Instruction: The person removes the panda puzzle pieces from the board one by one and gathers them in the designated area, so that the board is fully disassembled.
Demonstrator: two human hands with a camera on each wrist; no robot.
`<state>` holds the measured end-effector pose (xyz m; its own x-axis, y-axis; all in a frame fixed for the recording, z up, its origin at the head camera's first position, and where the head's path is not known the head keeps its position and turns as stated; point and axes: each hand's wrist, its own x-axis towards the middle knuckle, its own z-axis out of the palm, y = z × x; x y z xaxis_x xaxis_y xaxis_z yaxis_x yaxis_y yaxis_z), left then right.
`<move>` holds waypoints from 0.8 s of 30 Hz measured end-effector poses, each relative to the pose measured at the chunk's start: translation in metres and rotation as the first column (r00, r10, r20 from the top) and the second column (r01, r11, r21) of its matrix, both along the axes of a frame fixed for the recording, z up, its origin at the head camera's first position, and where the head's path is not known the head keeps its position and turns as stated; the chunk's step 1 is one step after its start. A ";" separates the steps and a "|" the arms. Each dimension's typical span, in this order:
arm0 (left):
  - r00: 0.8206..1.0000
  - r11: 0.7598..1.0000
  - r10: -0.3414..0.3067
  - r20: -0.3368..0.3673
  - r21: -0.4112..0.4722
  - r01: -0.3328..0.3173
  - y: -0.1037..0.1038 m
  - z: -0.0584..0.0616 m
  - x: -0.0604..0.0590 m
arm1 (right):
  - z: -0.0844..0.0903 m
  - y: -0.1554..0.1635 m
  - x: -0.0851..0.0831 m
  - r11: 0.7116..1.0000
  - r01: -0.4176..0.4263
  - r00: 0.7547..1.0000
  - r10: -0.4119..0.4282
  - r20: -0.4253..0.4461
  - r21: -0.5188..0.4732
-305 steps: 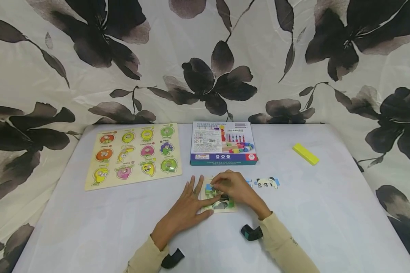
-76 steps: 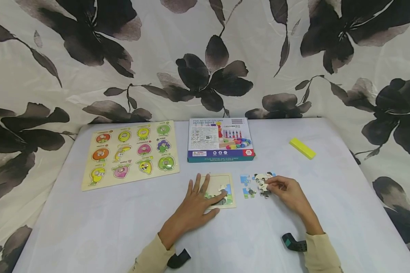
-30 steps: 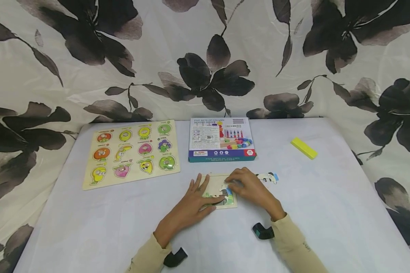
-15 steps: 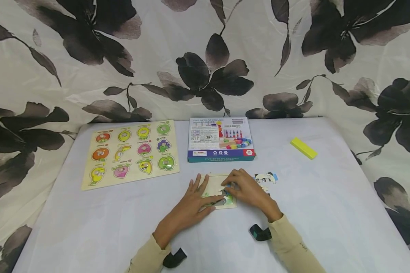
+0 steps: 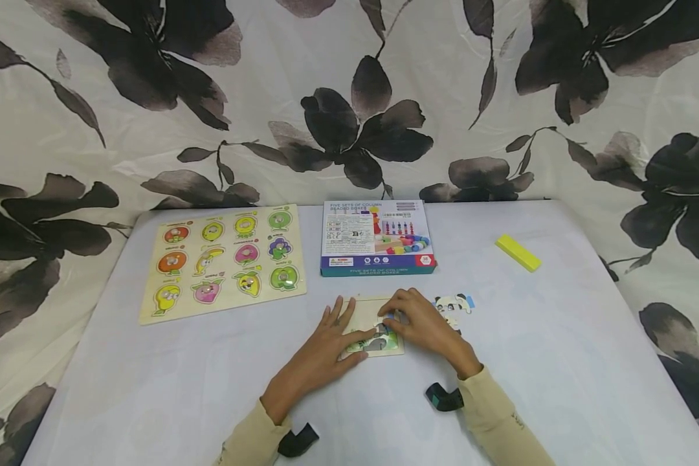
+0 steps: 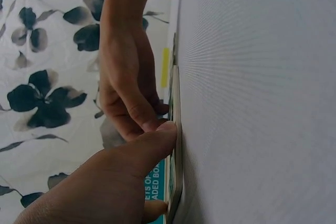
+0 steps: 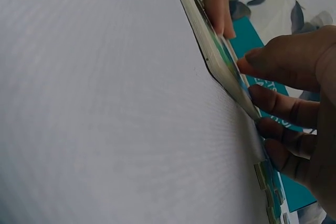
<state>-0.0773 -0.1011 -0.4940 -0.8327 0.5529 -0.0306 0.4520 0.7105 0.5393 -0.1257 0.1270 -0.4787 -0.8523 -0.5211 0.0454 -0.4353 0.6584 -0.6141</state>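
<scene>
Wooden puzzle tray sits near the front middle of the white table, and both hands are on it. Left hand lies flat with fingers spread and straight, pressing on the tray's left part, thumb reaching across to the picture area; it grips nothing. Right hand comes in from the right with fingers curled down over the tray's right side, fingertips working at a small puzzle piece there. From the right wrist view the thumb and fingers bend towards the tray's edge, but whether they actually pinch the piece I cannot tell. The left wrist view shows the two thumbs meeting right at the tray's rim.

Just right of the right hand lie the loose panda pieces, close beside the tray. Further back, a beaded-boxes toy box stands in the middle, a fruit peg board lies to the far left, and a yellow block rests well apart on the far right.
</scene>
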 end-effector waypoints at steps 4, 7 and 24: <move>1.000 1.000 -0.005 -0.008 -0.002 0.005 0.000 0.001 0.000 | -0.001 0.000 0.000 1.000 0.006 1.000 -0.006 0.001 -0.017; 1.000 1.000 -0.008 -0.008 -0.001 0.008 0.000 0.001 0.000 | -0.002 0.001 -0.001 1.000 0.008 1.000 -0.008 0.000 -0.028; 1.000 1.000 -0.012 -0.028 -0.010 0.012 0.000 0.001 0.000 | 0.002 0.004 0.000 0.996 -0.010 0.997 0.017 0.077 -0.088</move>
<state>-0.0776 -0.1009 -0.4933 -0.8264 0.5629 -0.0124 0.4757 0.7099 0.5193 -0.1259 0.1310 -0.4769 -0.8480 -0.5294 0.0257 -0.3926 0.5949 -0.7014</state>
